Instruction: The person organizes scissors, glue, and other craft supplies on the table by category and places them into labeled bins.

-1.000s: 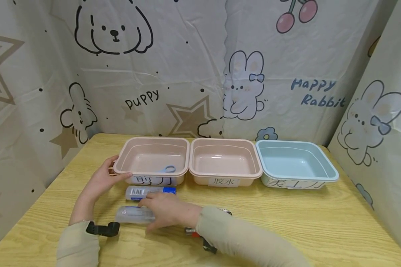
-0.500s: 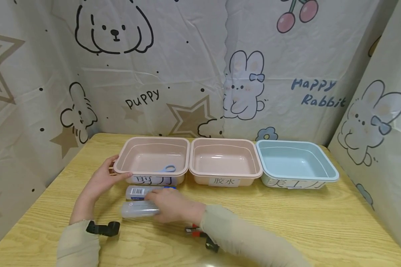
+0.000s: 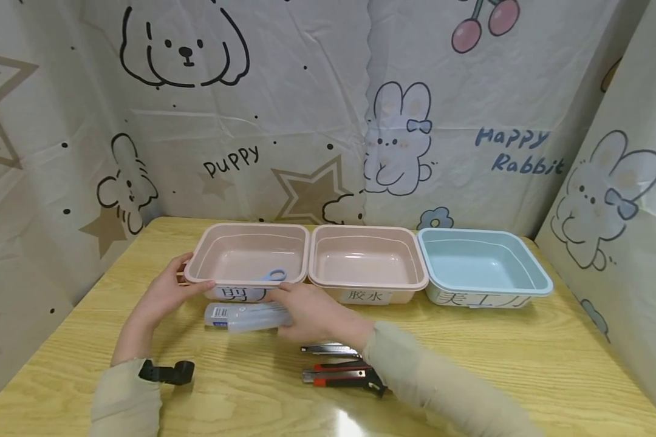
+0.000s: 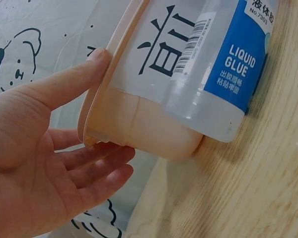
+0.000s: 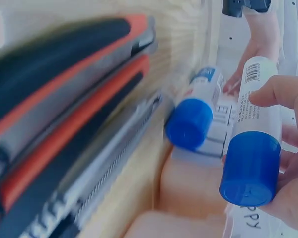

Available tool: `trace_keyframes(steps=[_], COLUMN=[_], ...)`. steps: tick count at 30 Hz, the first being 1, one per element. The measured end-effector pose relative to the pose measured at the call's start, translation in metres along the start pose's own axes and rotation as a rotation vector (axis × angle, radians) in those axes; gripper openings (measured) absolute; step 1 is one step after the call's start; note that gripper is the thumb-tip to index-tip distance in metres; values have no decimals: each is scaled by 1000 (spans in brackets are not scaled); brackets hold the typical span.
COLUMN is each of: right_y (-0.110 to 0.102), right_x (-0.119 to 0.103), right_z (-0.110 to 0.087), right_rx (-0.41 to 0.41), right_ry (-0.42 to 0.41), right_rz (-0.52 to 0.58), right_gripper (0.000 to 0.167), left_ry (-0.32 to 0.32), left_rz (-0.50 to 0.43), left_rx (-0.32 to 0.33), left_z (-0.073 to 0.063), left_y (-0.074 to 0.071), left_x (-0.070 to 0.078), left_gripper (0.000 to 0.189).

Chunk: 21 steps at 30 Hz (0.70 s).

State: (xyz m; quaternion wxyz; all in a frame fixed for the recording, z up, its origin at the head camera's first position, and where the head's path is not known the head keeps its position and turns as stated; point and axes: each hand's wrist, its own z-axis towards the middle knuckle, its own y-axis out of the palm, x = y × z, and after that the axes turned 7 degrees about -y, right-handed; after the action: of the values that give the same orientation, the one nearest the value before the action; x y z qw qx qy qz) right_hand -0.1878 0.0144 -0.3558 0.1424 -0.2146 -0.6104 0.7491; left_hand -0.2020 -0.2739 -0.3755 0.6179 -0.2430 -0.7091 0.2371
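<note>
My left hand (image 3: 164, 297) grips the corner of the left pink bin (image 3: 246, 244), thumb on its rim and fingers below, as the left wrist view shows. Inside that bin a light-blue scissors handle (image 3: 276, 275) shows. In my right hand (image 3: 319, 314) is a clear glue bottle (image 3: 254, 318), pinched near its blue cap (image 5: 251, 168) and raised off the table. A second glue bottle (image 3: 215, 315), labelled liquid glue, lies along the bin's front, partly hidden behind the held one. Below my right forearm lie a silver utility knife (image 3: 328, 349) and a red-black one (image 3: 339, 375).
A middle pink bin (image 3: 366, 246) and a blue bin (image 3: 470, 249) stand in a row beside the left one, each with a paper label in front. A patterned curtain (image 3: 306, 109) hangs behind the wooden table (image 3: 470, 364).
My right hand has taken up the nearer glue bottle and moved it up and to the right, toward the bins. Both knives have come into fuller view. The left hand keeps its place.
</note>
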Motion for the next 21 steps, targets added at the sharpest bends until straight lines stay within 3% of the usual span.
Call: trace_keyframes(steps=[6, 14, 21], right_y=[-13, -32, -45], right_x=[12, 36, 60], right_z=[-13, -28, -45], right_rx=[18, 164, 230], right_ry=[51, 58, 106], right_rz=[49, 75, 61], right_gripper=[51, 46, 46], left_ry=[-1, 0, -1], left_rz=[19, 28, 37], left_rx=[2, -8, -9], left_z=[1, 2, 3], left_y=[-2, -3, -4], left_x=[-1, -1, 0], left_gripper=[96, 96, 97])
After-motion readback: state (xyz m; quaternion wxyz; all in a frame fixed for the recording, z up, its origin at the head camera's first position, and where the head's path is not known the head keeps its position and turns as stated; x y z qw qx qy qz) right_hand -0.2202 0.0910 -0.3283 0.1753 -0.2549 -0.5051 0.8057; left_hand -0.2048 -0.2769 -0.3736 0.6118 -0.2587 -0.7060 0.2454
